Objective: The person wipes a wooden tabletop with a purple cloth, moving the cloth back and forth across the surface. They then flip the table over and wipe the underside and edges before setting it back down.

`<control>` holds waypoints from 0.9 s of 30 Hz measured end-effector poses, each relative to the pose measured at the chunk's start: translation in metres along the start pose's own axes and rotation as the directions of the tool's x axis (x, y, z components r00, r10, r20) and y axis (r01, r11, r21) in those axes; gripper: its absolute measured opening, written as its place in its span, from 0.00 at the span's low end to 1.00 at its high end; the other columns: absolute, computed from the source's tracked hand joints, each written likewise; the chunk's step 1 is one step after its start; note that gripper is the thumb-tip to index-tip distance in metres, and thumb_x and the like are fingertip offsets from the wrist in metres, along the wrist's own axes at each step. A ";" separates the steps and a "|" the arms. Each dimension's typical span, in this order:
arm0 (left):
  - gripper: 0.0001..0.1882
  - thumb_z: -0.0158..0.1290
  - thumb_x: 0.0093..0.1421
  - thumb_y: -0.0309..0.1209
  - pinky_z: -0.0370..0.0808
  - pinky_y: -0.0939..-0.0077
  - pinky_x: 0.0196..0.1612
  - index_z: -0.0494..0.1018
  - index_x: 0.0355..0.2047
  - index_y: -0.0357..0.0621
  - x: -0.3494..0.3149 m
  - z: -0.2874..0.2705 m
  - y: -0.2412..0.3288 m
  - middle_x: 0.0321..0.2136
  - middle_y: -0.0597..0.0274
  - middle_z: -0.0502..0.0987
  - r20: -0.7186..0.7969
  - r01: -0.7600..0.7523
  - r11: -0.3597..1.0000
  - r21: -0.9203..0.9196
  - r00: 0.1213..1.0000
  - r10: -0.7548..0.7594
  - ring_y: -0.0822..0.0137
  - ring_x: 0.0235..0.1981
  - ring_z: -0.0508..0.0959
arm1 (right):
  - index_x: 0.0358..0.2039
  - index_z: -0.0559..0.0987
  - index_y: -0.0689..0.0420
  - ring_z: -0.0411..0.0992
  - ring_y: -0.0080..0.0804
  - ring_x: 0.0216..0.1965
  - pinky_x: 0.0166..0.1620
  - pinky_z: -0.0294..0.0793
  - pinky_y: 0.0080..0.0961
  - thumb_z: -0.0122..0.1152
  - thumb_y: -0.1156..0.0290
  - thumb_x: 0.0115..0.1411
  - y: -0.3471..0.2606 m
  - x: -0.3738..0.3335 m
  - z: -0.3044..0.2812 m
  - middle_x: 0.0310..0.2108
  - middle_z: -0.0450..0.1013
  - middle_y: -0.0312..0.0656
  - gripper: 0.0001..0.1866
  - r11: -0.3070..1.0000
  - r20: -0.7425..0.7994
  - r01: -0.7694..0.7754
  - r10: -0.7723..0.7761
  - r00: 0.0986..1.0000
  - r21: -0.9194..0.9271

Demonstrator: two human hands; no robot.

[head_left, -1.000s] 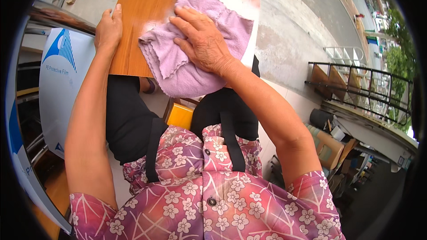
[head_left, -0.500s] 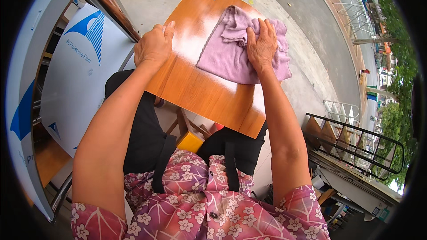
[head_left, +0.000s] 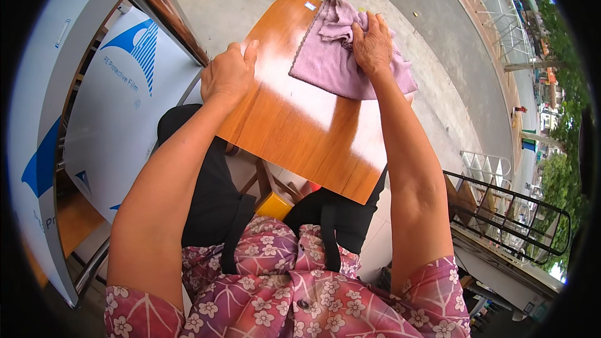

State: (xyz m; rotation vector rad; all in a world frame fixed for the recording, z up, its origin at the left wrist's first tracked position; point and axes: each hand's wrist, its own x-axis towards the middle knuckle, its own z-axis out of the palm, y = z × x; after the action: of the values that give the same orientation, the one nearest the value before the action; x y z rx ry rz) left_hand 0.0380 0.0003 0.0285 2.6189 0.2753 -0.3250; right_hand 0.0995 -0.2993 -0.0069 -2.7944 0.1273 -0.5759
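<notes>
Gripping the left edge of a glossy wooden board [head_left: 275,122], the left hand [head_left: 228,76] shows in the head view with its thumb on top. Toward the board's far right corner lies a crumpled mauve cloth [head_left: 325,56], the right hand [head_left: 374,47] upon it; whether those fingers clasp the fabric cannot be told.

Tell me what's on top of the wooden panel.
A crumpled mauve cloth lies on the panel at far right, the right hand on it. A small white label shows near the far edge. The wood beneath the cloth is covered and cannot be seen.
</notes>
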 end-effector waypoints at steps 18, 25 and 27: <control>0.34 0.37 0.73 0.60 0.76 0.51 0.52 0.77 0.49 0.41 0.002 0.000 -0.003 0.41 0.43 0.84 -0.003 -0.016 1.000 0.003 1.000 0.016 0.44 0.47 0.83 | 0.66 0.72 0.53 0.57 0.52 0.73 0.74 0.50 0.48 0.55 0.51 0.69 0.019 -0.042 -0.017 0.70 0.63 0.53 0.30 0.999 -0.064 0.035 -0.036 0.997 -0.023; 0.34 0.37 0.73 0.61 0.76 0.52 0.52 0.77 0.50 0.42 0.009 0.005 -0.009 0.42 0.44 0.84 -0.008 -0.004 1.000 0.006 1.000 0.004 0.43 0.47 0.82 | 0.70 0.67 0.51 0.49 0.52 0.76 0.73 0.44 0.62 0.54 0.50 0.70 0.013 -0.088 -0.023 0.73 0.58 0.49 0.32 0.968 -0.048 -0.186 0.181 0.982 -0.166; 0.35 0.37 0.73 0.61 0.76 0.52 0.52 0.77 0.50 0.42 0.010 0.009 -0.011 0.43 0.43 0.84 -0.024 -0.016 1.000 0.006 1.000 0.016 0.43 0.48 0.82 | 0.70 0.67 0.50 0.48 0.52 0.76 0.73 0.43 0.63 0.55 0.51 0.69 -0.014 -0.110 -0.026 0.72 0.59 0.48 0.32 0.991 0.007 -0.053 0.054 0.999 -0.126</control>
State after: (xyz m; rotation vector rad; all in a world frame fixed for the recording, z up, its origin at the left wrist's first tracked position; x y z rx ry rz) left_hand 0.0432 0.0071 0.0130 2.6308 0.2617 -0.2889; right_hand -0.0111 -0.2770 -0.0208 -2.9056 0.2436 -0.5582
